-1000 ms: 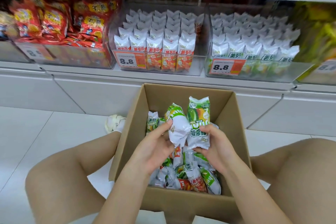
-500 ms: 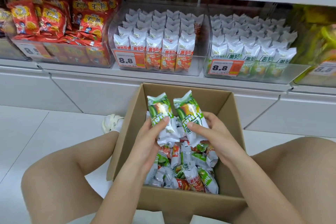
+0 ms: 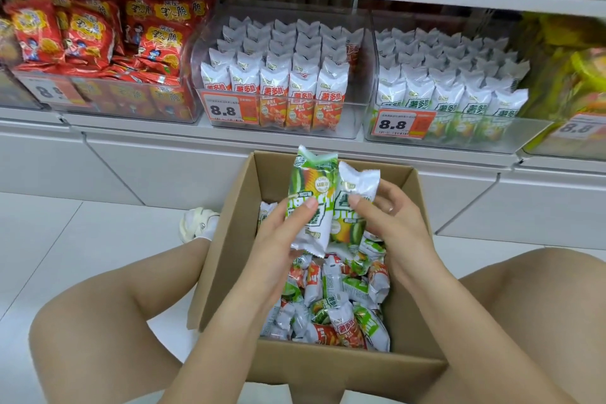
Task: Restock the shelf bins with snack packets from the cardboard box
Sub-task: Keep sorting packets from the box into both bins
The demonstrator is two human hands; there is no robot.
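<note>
Left hand [image 3: 282, 239]: thumb on the front of a tall green-and-white foil snack packet [image 3: 311, 203], fingers curled behind it; packet upright, top crimp above the far rim of the box. Right hand [image 3: 390, 223]: thumb pinching a second green-and-white packet [image 3: 352, 207] against fingers curled behind it. The two packets stand side by side, touching along their long edges, both held over the open brown cardboard box [image 3: 226, 259] that sits on the floor between the person's knees.

Below the hands, loose packets lie jumbled in the box, green ones mixed with orange-red ones [image 3: 347, 331].

Far side: the clear plastic shelf bin with green packets [image 3: 459, 102], to the right, stands in tidy upright rows, labels forward. The clear bin of orange packets [image 3: 278, 92] sits just left of it, and a bin of red bags [image 3: 98, 43] further left.

Judgement: the step is squaring up a green pair before carrying it to the right bin. To do it well, keep both labels facing the same way and right way up, and the bottom crimps level. Hold at mid-body, lightly; foil packets likely crush or slip if squeezed. Match by colour, since the box is mixed. The rows look nearly full, so find a gap at the front and slide the pair in upright without toppling neighbours.
</note>
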